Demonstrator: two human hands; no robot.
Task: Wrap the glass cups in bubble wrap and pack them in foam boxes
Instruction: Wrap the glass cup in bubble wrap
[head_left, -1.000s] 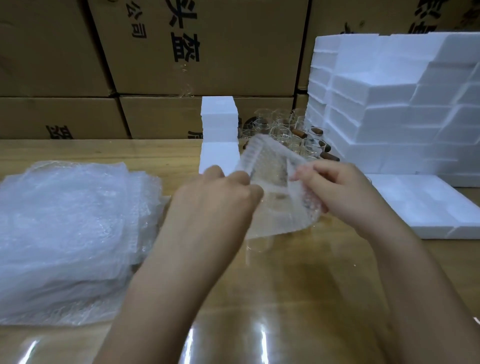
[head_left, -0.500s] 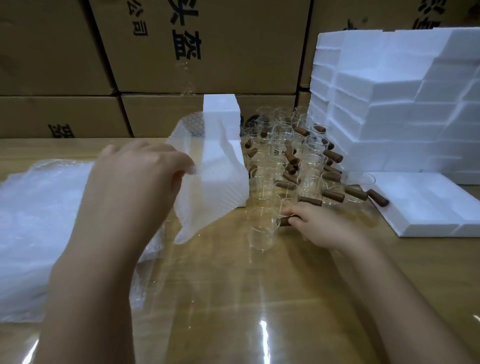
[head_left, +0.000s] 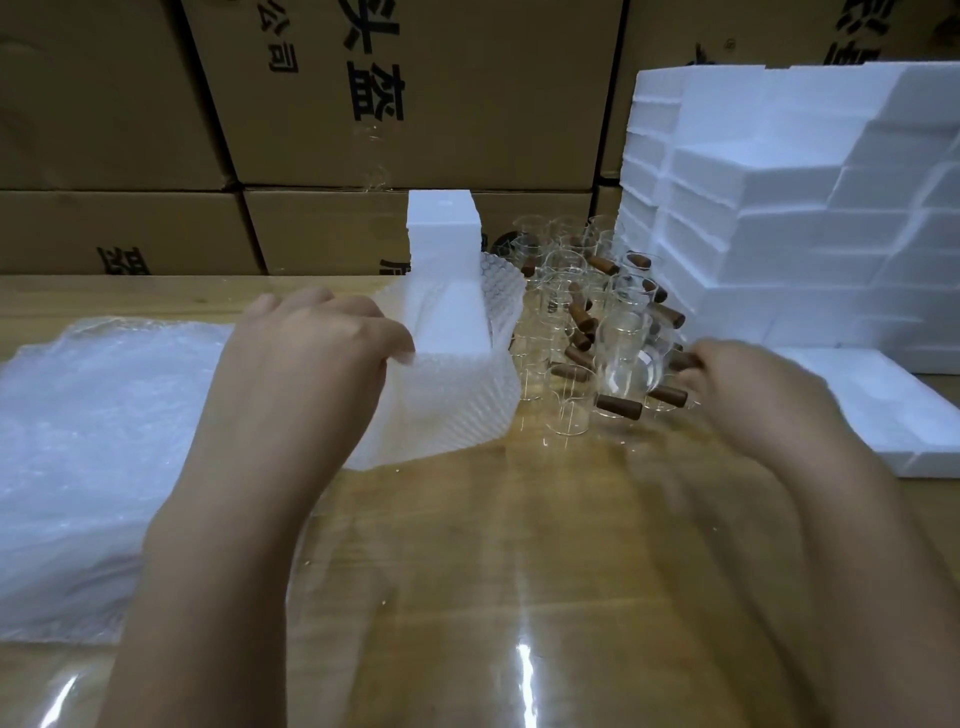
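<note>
My left hand pinches one sheet of bubble wrap by its edge; the sheet's lower part lies on the table left of the cups. My right hand grips a clear glass cup by its brown wooden handle and holds it tilted above the group of glass cups standing on the table. Motion blurs the right hand. Foam boxes are stacked at the right.
A thick pile of bubble wrap sheets lies at the left. A narrow foam stack stands behind the held sheet. A flat foam piece lies at the right. Cardboard cartons wall the back of the glossy wooden table.
My left hand has carried the bubble wrap sheet to the right and down until its lower part lies on the table. My right hand has lifted a glass cup by its handle out of the group.
</note>
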